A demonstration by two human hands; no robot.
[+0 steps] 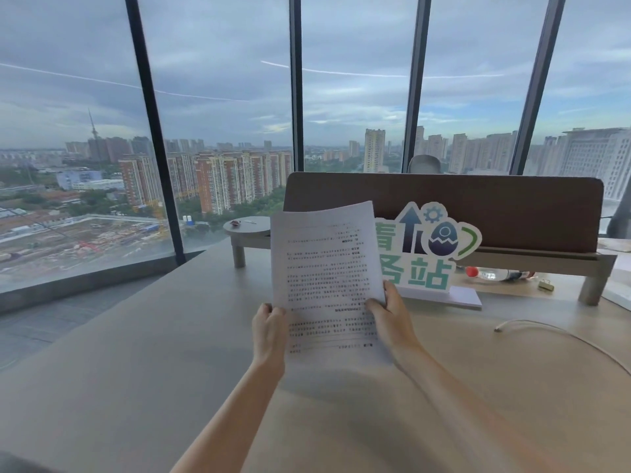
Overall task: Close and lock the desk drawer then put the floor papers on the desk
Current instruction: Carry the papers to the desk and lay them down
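A thin stack of printed white papers (326,268) stands nearly upright above the desk (153,353), its lower edge close to the desktop. My left hand (269,331) grips the papers at their lower left edge. My right hand (391,315) holds the right edge, thumb on the printed face. The desk drawer is out of view.
A green and blue cut-out sign (426,249) stands just behind the papers on a white base. A monitor shelf (512,259) and brown divider panel (478,206) run along the back. A white cable (553,332) lies at right. Tall windows stand beyond the desk's left edge.
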